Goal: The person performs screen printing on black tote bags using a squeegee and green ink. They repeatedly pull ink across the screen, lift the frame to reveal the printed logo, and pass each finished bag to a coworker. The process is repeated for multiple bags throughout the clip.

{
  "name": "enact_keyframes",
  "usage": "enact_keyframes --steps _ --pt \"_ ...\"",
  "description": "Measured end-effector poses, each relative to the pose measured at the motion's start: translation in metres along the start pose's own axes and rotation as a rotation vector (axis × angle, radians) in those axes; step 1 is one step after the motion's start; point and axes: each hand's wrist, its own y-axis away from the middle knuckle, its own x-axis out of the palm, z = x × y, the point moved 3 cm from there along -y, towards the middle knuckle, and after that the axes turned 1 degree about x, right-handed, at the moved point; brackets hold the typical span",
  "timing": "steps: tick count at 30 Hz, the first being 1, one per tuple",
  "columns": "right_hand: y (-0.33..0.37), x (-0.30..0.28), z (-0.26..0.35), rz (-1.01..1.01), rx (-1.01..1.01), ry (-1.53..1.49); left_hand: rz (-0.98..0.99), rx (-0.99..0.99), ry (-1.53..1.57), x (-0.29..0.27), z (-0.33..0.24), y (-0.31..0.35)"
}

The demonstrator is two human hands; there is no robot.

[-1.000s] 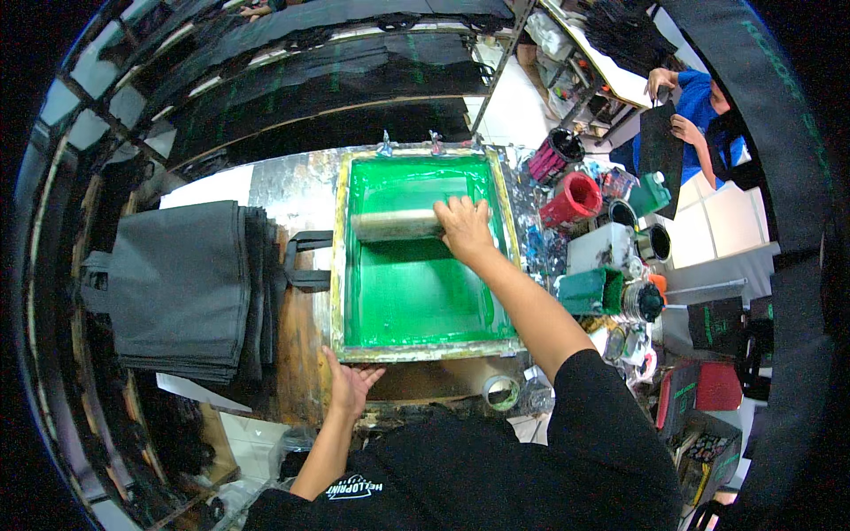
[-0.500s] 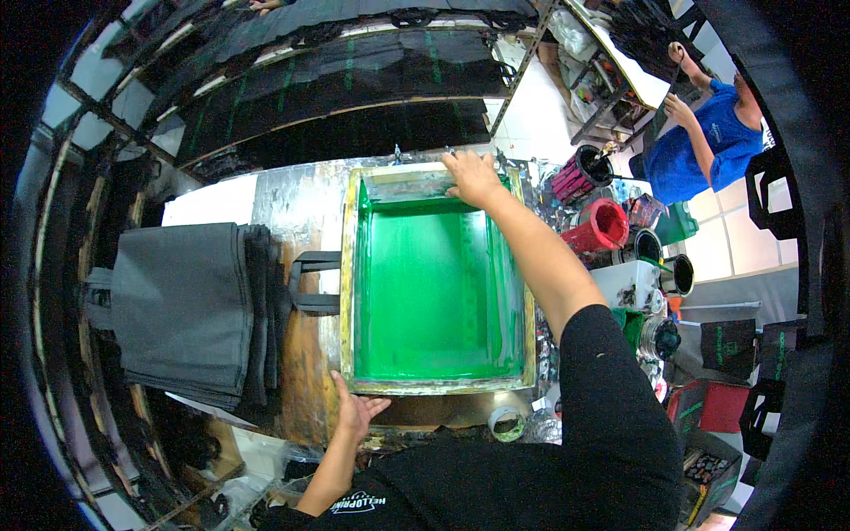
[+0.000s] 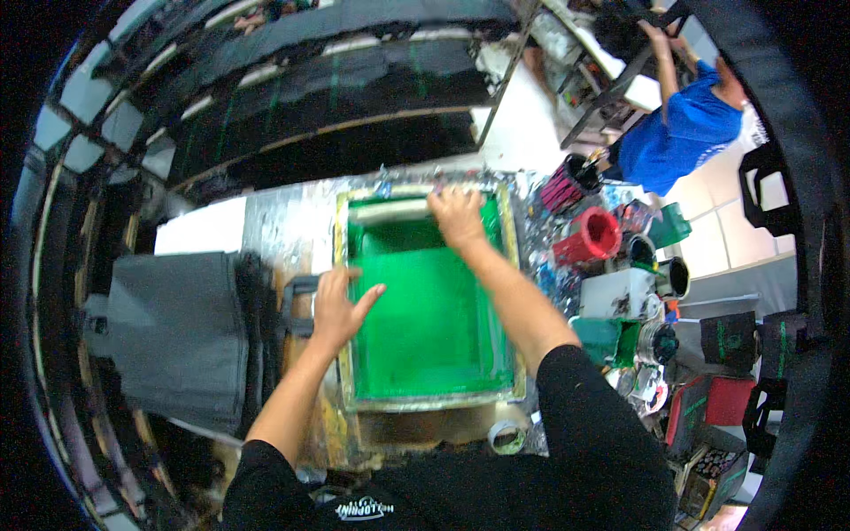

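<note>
1. Grip of the right hand [image 3: 459, 217]: closed over the right end of the squeegee [image 3: 394, 211], fingers bent across its top, back of the hand facing up.
2. The squeegee, a pale bar, lies crosswise inside the frame [image 3: 343, 380], near its far side.
3. Grip of the left hand [image 3: 336, 305]: wide and holding nothing that shows, thumb spread well away from the fingers. It is over the frame's left side; whether it touches the rail I cannot tell.
4. The frame lies flat on the table [image 3: 288, 212], its rails stained yellow. Green ink [image 3: 416, 327] covers the area inside.
5. A dark strap [image 3: 299, 327] sticks out at the frame's left, just beside the left hand.
6. Farther left is a stack of black bags [image 3: 177, 336], near the strap.
7. Right of the frame stand a pink-and-black can [image 3: 569, 183], a red can [image 3: 586, 237], a whitish box [image 3: 618, 292] and a green tub [image 3: 611, 341], close together.
8. A tape roll [image 3: 507, 436] is near the frame's near right corner.
9. In the way of the view: the right forearm crosses the frame's right rail, and the left hand hides part of the left one.
10. Racks [image 3: 354, 133] with dark goods line the back; a person in blue [image 3: 682, 137] is at upper right, well apart.
</note>
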Motion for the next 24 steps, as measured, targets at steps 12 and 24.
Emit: enact_keyframes --steps 12,24 --pt "-0.01 0.003 -0.063 0.352 0.02 -0.217 0.244 0.166 -0.435 0.094 0.047 -0.144" --pt "0.01 -0.005 -0.054 0.297 0.002 -0.288 0.119 0.218 -0.44 0.092 0.047 -0.117"
